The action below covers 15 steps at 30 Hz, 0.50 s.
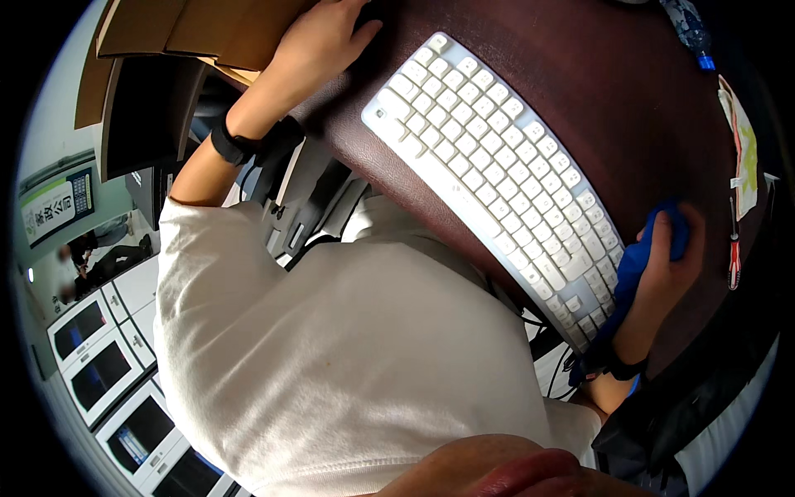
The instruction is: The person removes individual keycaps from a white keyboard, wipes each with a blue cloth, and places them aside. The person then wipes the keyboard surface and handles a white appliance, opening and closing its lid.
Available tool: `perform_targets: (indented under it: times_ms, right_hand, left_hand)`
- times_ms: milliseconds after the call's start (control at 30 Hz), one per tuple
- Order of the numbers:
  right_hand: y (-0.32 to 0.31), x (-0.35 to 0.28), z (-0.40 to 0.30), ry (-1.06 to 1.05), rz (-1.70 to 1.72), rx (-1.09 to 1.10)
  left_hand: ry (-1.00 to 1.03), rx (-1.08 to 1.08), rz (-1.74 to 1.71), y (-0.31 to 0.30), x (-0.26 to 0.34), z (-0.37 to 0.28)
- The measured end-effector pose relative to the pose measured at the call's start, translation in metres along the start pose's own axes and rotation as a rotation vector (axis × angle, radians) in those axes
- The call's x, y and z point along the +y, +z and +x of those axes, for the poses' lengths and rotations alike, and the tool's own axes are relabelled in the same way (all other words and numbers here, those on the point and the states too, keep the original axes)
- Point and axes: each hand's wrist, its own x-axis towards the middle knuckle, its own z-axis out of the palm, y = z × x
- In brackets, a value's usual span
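A white keyboard [497,180] lies slanted across the dark reddish-brown desktop [596,81]. At its right end my right hand [674,248] grips a bunched blue cloth [633,267], part of which hangs down along the keyboard's edge and over the wrist. My left hand [323,46] is at the top of the view, beyond the keyboard's left end and beside cardboard [211,31]. Its thumb stands apart from the fingers, with nothing visible between them. The frame's edge cuts off some of its fingertips, and whether it touches the cardboard cannot be told.
On the right side of the desk lie a screwdriver [735,261] with a red handle, a pale fabric piece with green patches [739,149] and a plastic bottle with a blue cap [689,31]. Black cables [556,373] hang below the near edge. White cabinets [99,373] stand behind.
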Motion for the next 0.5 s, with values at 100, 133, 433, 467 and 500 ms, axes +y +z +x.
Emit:
perform_targets:
  times_ms: [100,133,433,467,500]
  right_hand:
    - [0.000,0.004,0.000,-0.004,-0.002,-0.003]
    - [0.000,0.006,-0.001,-0.020,0.004,-0.002]
    - [-0.001,0.012,0.002,-0.099,-0.025,-0.030]
    - [-0.001,0.011,0.001,-0.097,-0.025,-0.032]
    - [-0.002,0.010,0.001,-0.091,-0.029,-0.031]
  left_hand:
    - [-0.054,-0.001,0.091,0.006,-0.005,0.008]
    - [-0.064,-0.005,0.088,0.008,-0.007,0.011]
    - [-0.258,-0.225,-0.403,-0.006,-0.015,-0.004]
    - [-0.339,-0.296,-0.562,-0.008,-0.017,-0.007]
    - [-0.340,-0.302,-0.551,-0.010,-0.019,-0.010]
